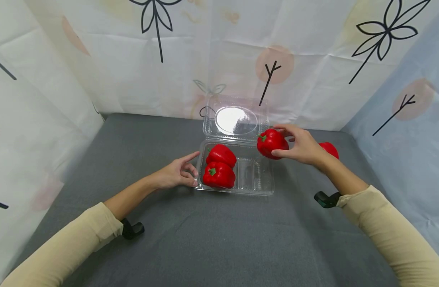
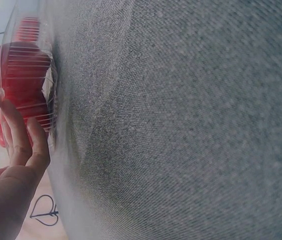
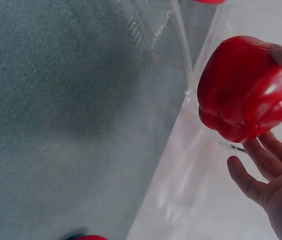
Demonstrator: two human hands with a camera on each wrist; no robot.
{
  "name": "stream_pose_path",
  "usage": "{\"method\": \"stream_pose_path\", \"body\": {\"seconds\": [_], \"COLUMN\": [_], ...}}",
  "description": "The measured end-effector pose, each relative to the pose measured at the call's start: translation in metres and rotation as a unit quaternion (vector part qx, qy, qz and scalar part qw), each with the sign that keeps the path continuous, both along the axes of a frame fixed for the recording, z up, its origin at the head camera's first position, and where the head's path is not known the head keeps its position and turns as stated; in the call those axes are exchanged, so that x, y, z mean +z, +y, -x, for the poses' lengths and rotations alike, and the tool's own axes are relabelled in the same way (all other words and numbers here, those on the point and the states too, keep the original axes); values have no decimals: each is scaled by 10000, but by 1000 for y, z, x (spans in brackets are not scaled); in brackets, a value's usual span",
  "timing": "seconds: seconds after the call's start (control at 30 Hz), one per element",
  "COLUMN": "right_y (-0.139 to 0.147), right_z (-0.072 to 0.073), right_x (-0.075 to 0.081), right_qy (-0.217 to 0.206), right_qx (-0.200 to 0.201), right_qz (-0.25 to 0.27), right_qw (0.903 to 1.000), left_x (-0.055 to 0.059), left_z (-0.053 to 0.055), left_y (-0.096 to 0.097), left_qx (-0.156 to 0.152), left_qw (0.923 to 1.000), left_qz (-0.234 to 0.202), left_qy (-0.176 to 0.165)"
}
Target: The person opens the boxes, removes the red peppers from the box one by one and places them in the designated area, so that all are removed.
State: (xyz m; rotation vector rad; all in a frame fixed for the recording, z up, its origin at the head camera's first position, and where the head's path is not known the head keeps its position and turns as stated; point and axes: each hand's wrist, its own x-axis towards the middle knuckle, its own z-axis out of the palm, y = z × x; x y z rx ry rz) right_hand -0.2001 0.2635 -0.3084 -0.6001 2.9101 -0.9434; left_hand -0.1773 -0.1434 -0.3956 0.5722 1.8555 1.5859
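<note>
A clear plastic clamshell container stands on the table with its lid tipped back. Two red bell peppers, a front one and a back one, lie in its left half. My left hand pinches the container's left rim between thumb and finger; the rim and ribbed wall show in the left wrist view. My right hand grips another red bell pepper, held over the right back part of the container. In the right wrist view thumb and fingertips press around this pepper.
Another red bell pepper lies on the grey tabletop, partly hidden behind my right forearm. Patterned white curtains stand behind and at both sides of the table. Dark bands sit on both forearms.
</note>
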Motion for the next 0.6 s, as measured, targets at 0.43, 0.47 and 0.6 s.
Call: {"method": "stream_pose_path", "body": {"seconds": [0.43, 0.47, 0.6], "right_y": [28, 30, 36], "right_z": [-10, -11, -14], "right_x": [-13, -15, -22], "right_qy": [232, 279, 430], "right_qx": [-523, -604, -934], "right_qz": [71, 56, 22], "right_qw": [9983, 9978, 9947], "left_x": [0, 0, 0], "left_z": [0, 0, 1], "left_y": [0, 0, 0], "left_qx": [12, 11, 2], "left_qw": [10000, 10000, 10000], "left_qz": [29, 33, 29], "left_qy": [-41, -45, -56]}}
